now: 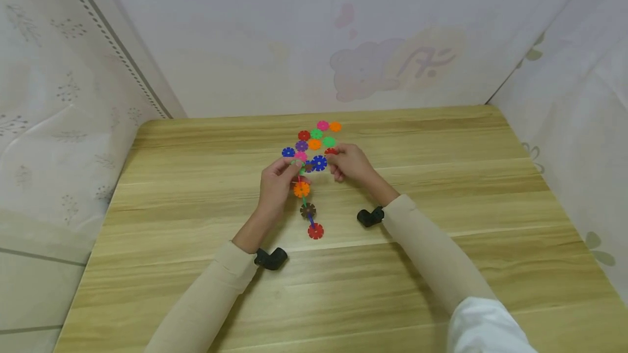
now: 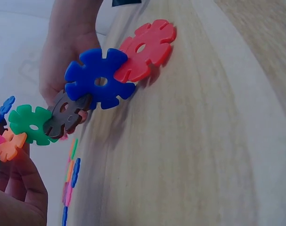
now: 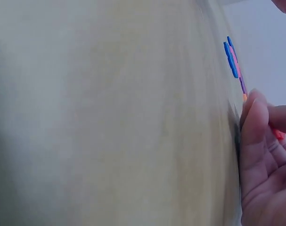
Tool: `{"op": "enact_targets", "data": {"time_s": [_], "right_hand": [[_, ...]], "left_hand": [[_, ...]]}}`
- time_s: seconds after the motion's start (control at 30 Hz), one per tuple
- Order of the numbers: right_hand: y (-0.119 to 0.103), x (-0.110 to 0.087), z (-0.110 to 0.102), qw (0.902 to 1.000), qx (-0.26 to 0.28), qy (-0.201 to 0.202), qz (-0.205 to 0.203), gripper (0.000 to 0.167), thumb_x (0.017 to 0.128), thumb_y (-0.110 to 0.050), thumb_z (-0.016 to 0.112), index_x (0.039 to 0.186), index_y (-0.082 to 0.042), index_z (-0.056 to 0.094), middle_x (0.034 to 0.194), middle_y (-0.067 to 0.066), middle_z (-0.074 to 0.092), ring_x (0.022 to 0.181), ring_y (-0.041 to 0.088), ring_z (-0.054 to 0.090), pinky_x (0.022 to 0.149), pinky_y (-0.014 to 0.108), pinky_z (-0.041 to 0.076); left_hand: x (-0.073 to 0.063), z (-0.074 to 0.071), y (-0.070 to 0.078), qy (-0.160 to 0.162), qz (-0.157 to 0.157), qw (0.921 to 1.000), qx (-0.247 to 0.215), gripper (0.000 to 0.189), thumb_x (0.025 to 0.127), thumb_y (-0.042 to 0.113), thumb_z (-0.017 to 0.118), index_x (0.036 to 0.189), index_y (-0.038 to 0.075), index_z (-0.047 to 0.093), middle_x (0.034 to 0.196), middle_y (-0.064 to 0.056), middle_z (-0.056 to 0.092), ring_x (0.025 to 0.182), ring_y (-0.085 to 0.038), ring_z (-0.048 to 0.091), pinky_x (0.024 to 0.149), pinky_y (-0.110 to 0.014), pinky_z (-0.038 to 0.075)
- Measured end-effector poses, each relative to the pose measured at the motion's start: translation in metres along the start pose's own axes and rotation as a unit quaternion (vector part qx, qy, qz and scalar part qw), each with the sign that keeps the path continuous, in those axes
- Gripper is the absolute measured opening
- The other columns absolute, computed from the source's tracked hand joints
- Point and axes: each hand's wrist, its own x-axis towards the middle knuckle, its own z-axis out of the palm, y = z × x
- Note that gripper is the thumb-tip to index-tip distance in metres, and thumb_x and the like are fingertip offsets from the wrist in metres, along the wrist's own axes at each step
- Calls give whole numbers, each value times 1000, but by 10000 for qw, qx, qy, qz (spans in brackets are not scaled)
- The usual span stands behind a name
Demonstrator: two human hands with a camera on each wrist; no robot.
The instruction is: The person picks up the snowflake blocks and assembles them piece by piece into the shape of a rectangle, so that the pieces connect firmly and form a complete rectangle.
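Disc chain point(image 1: 301, 189), mid-frame: I see the left hand point(image 1: 276, 183) pinch it, the right hand point(image 1: 352, 162) a red disc point(image 1: 331, 151); only left wrist shows its notched blue disc point(image 2: 88, 80) face-on.

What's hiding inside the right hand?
A red disc. Part of it peeks out of the right hand; the rest is covered, so I can't see it.

The table point(image 1: 471, 178) leaves passage along its right side, while linked discs point(image 1: 308, 210) block the middle.
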Motion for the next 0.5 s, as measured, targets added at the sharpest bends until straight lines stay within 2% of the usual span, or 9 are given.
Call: {"op": "enact_targets", "data": {"time_s": [0.13,0.3,0.37,0.5], "right_hand": [[0,-7,-4,9990,425,-91,-88,26,102,-20,51,91,2,60,66,9,61,49,16,58,48,27,53],[-8,-17,-9,9960,829,-322,-54,30,103,-20,47,102,7,61,67,9,61,49,16,57,47,26,51],[-12,-20,-11,9951,894,-423,-87,31,103,-20,49,105,9,61,67,9,61,50,16,56,47,26,51],[-17,-26,-14,9931,968,-614,-254,34,100,-19,55,102,14,60,68,8,62,51,15,56,49,26,51]], "left_hand": [[1,0,1,137,-11,9999,-36,27,96,26,63,107,1,66,92,-18,70,63,-14,69,58,-23,53],[3,-1,1,279,-35,9996,-17,25,95,28,64,104,4,67,80,-14,69,63,-14,68,57,-22,51],[4,-1,1,281,-18,9996,-55,24,95,27,65,104,5,67,82,-15,69,63,-15,68,56,-22,51],[5,0,1,269,22,9995,-133,22,95,25,65,102,5,68,87,-19,69,62,-14,68,55,-22,52]]}}
